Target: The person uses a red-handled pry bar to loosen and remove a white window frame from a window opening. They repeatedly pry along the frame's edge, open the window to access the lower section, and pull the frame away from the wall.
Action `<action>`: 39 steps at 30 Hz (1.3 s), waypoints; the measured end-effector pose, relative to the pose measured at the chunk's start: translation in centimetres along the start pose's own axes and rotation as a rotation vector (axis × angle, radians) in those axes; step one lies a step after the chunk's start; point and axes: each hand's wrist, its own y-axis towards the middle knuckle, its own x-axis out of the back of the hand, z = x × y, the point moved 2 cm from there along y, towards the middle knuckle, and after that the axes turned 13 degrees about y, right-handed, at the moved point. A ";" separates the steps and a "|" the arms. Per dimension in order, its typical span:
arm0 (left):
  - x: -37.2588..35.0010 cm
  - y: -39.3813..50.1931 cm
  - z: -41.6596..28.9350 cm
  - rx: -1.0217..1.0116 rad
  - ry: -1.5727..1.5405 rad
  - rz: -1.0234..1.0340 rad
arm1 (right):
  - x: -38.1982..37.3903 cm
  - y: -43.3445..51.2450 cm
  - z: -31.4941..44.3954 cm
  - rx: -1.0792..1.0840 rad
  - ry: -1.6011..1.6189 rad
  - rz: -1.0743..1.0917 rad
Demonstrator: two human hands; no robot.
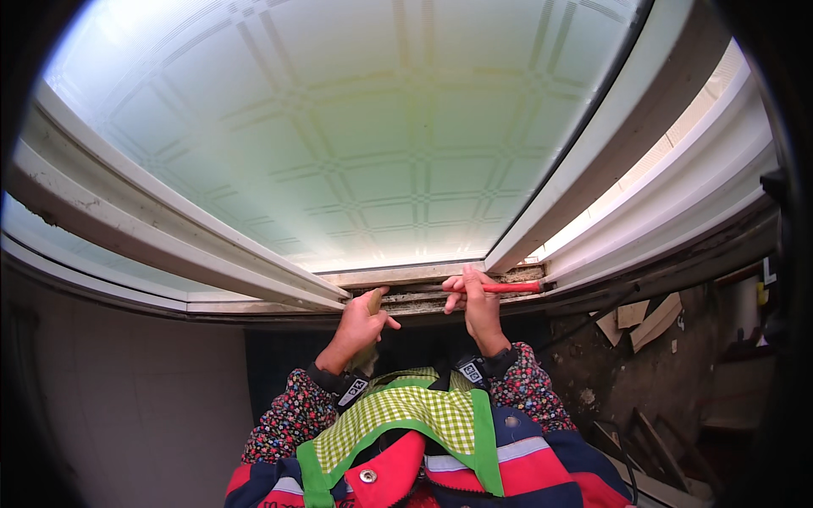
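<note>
My right hand (481,311) grips a red-handled tool (516,287), which looks like a screwdriver. It lies nearly level along the dirty lower track (413,305) of a sliding window, its thin shaft pointing left. Dark grime and debris line the track. In my left hand (361,324) is a brush with a pale wooden handle (375,301); its bristles (364,360) hang below the palm, towards my body. That hand is at the track's left part, close to the shaft's tip, which I cannot make out clearly. Behind both hands rises the patterned frosted glass pane (406,159).
A white window frame post (190,235) slants up on the left, another sash post (597,152) on the right. Below right, broken pale boards (654,324) lie on a stained floor (578,374). A tiled white surface (127,381) is at lower left.
</note>
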 end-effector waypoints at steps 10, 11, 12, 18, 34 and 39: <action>0.3 -1.1 -1.2 -0.008 0.016 -0.077 | -1.5 -1.3 -0.1 -0.008 0.077 0.087; 0.6 -1.8 -1.4 -0.036 0.031 -0.072 | -1.7 -1.9 0.5 -0.004 0.097 0.099; 0.8 -2.6 -1.4 -0.066 0.046 -0.066 | -1.8 -2.5 1.3 -0.006 0.128 0.123; -1.0 -5.9 0.0 -0.062 0.189 0.296 | -0.6 -7.1 5.7 -0.197 -0.334 0.324; 0.3 0.2 -0.3 -0.131 0.260 -0.143 | -0.9 0.2 3.8 -0.005 -0.201 0.153; -0.1 0.9 0.2 -0.082 0.256 -0.125 | -0.9 1.0 2.1 -0.044 -0.121 0.103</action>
